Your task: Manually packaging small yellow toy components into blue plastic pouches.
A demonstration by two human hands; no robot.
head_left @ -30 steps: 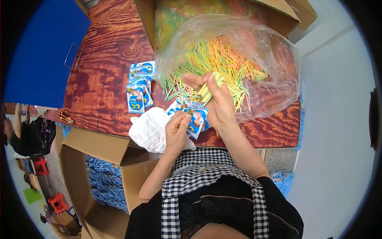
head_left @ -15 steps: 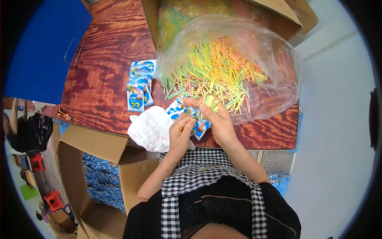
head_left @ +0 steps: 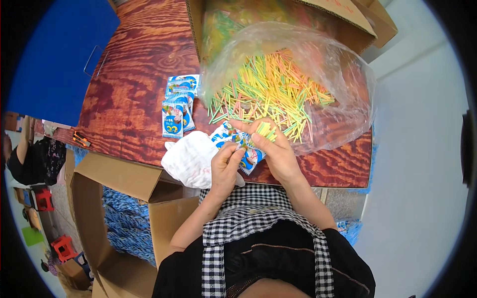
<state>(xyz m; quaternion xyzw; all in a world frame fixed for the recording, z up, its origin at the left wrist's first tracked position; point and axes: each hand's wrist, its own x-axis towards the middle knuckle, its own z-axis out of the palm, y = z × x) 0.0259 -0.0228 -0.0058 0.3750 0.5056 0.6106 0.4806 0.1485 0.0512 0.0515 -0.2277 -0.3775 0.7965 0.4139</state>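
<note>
A bunch of short yellow and green plastic-looking sticks [head_left: 266, 131] is held in the curled fingers of my right hand [head_left: 279, 154]. Close beside it, my left hand [head_left: 224, 166] is closed in a pinch; what its fingertips hold is too small to make out. Under and between both hands lie blue-and-white packets [head_left: 252, 158]. Left of my left hand rests a crumpled white cloth [head_left: 189, 160]. Just beyond my hands, a clear plastic bag [head_left: 343, 119] lies open, with a heap of yellow, orange, pink and green sticks [head_left: 271, 89] inside its mouth.
Several more packets [head_left: 174, 119] lie overlapping on the red wood-grain table [head_left: 144, 64]. A cardboard box [head_left: 343, 15] stands behind the bag. An open carton [head_left: 129, 174] with blue bundles [head_left: 126, 223] sits below the table's left edge. An orange cutter [head_left: 81, 139] lies far left.
The view has shifted slightly. My hands keep nearly the same pose, the right still holding its bunch of sticks and the left still pinched beside it.
</note>
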